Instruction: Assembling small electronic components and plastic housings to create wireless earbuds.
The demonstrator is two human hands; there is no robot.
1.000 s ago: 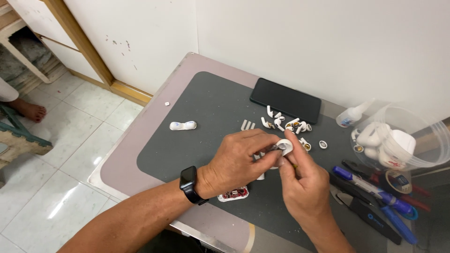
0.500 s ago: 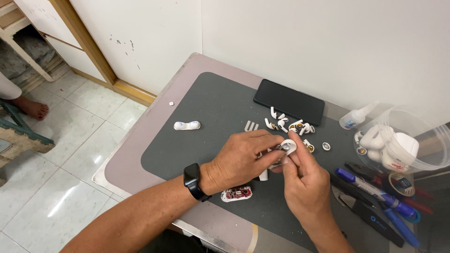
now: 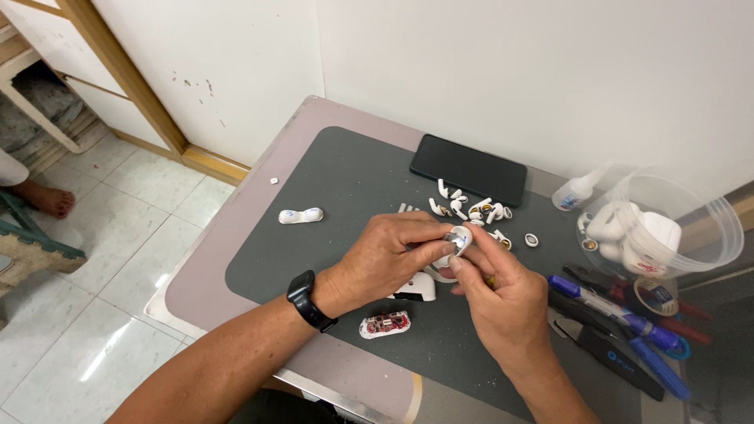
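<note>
Still pinched between left hand [image 3: 385,255] and right hand [image 3: 499,294]: small glossy white earbud shell [image 3: 458,239], rounded, above grey matte mat [image 3: 345,188]; unchanged since earlier.

The small white earbud piece [image 3: 459,239] sits mostly buried between the fingertips of the left hand [image 3: 385,263] and right hand [image 3: 503,302] — its shape and what the grip closes on cannot be made out. The loose earbud parts [image 3: 471,210] are too small to tell apart. The clear tub [image 3: 707,228] and the pens [image 3: 628,322] blur toward the right edge — the table [image 3: 259,208] is cut off below.
</note>
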